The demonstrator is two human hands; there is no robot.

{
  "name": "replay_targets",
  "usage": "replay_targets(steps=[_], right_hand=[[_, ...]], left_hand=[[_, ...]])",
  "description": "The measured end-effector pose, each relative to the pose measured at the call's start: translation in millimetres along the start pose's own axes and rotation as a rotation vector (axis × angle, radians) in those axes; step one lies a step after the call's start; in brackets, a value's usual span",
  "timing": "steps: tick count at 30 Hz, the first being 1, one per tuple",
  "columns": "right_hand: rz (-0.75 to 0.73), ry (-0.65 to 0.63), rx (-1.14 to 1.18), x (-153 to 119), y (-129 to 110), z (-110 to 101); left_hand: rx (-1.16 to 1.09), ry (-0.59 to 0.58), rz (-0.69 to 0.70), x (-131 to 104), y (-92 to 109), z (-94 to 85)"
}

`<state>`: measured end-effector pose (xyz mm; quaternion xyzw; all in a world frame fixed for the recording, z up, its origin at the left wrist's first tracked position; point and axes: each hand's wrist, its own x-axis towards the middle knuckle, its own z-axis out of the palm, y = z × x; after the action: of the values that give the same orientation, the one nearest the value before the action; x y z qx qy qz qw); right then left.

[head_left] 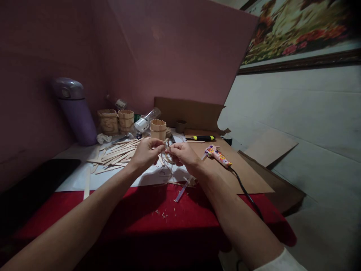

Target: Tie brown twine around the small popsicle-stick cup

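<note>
My left hand and my right hand meet near the middle of the table, each pinching a thin tan twine. Loops and loose ends of the twine hang below the fingers over white paper. Just behind the hands stands a cup of wooden sticks, with a band around it. Many flat wooden sticks lie in a pile left of my left hand. A clear glue stick lies below my right hand.
A patterned glue gun with a black cord and a yellow-black cutter lie on cardboard at right. Back left are a purple bottle, two stick cups and plastic bottles. Scraps dot the red cloth.
</note>
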<state>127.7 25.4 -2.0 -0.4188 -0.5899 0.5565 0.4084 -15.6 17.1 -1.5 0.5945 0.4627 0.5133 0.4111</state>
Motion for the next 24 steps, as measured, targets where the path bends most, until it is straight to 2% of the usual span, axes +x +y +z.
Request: replay_targets(steps=[2,4,9,16,21,24], right_hand=[[-0.016,-0.022,-0.049,-1,1,0],[-0.032,-0.038,-0.104,-1,1,0],[-0.093,-0.006,-0.257,0,0,-2],[-0.239,0.025,-0.560,8,9,-7],[-0.387,0.184,-0.760,3,8,-8],[-0.424,0.274,-0.849,-2,4,-6]], left_hand=[[0.002,-0.113,-0.045,0,1,0.9],[0.027,-0.142,-0.036,0,1,1.4],[0.082,-0.079,0.023,3,-3,-0.4],[0.125,-0.034,0.024,8,-10,-2.9],[0.002,-0.052,-0.142,3,-2,-2.9],[-0.043,-0.053,-0.193,3,0,-3.5]])
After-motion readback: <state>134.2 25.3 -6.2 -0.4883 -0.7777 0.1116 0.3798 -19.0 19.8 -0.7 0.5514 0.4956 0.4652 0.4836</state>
